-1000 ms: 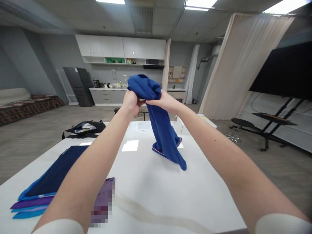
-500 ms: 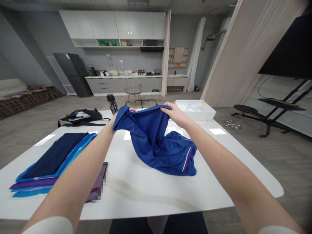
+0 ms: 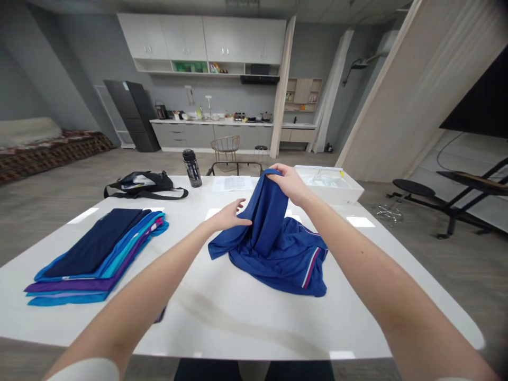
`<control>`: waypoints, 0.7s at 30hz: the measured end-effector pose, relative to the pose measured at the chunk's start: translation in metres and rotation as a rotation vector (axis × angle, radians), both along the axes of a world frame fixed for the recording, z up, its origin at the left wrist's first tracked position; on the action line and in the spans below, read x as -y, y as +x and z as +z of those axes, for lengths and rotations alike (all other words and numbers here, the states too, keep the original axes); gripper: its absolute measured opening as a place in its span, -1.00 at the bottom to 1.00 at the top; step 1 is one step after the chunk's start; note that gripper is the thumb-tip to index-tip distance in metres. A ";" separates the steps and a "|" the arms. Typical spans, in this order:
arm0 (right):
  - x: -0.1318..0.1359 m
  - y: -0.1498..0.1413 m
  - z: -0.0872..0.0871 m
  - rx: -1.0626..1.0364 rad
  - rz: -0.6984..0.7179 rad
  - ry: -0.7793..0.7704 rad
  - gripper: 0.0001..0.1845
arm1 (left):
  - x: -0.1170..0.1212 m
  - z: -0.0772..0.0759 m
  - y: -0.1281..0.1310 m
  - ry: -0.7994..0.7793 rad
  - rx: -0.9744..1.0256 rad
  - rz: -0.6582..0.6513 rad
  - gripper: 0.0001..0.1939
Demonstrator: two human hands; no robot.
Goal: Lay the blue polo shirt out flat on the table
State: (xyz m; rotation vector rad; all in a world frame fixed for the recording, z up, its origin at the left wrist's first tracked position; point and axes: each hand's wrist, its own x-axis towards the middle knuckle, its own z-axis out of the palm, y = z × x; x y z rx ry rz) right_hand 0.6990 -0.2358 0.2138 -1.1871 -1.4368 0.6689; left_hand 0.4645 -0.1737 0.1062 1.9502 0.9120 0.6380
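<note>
A crumpled blue garment [image 3: 278, 248] with a white and red striped trim lies on the white table [image 3: 222, 323], partly lifted. My right hand [image 3: 289, 182] pinches its raised upper edge between thumb and fingers. Just left of the lifted cloth is my left hand [image 3: 230, 216], thumb and fingers apart, with nothing held; its thumb is near or against the fabric, I cannot tell which. To the left lies a stack of folded clothes [image 3: 99, 248] in dark navy, blue, turquoise and purple.
A black bag [image 3: 146, 182] with a strap and a dark bottle [image 3: 192, 168] stand at the table's far left. Paper sheets [image 3: 233, 183] lie at the far edge. A white box [image 3: 329, 185] is at the back right. My left forearm mostly hides a small dark object [image 3: 160, 316].
My left hand has let go of the garment's edge, and that side has dropped to the table. My right hand still holds its part up. The view has shifted slightly.
</note>
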 end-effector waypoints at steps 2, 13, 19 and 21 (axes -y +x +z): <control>0.000 -0.004 -0.007 -0.031 0.046 -0.018 -0.75 | 0.015 0.000 0.025 0.082 0.109 0.008 -0.10; 0.026 0.044 -0.069 -0.011 0.205 -0.350 -0.43 | 0.007 0.052 0.040 0.169 0.300 0.046 -0.76; 0.043 0.093 -0.160 0.729 0.141 -0.750 -0.36 | -0.033 0.068 -0.001 0.088 0.655 0.286 -0.72; 0.044 0.101 -0.170 0.744 0.058 -0.698 -0.63 | -0.058 0.080 -0.019 0.184 0.690 0.411 -0.74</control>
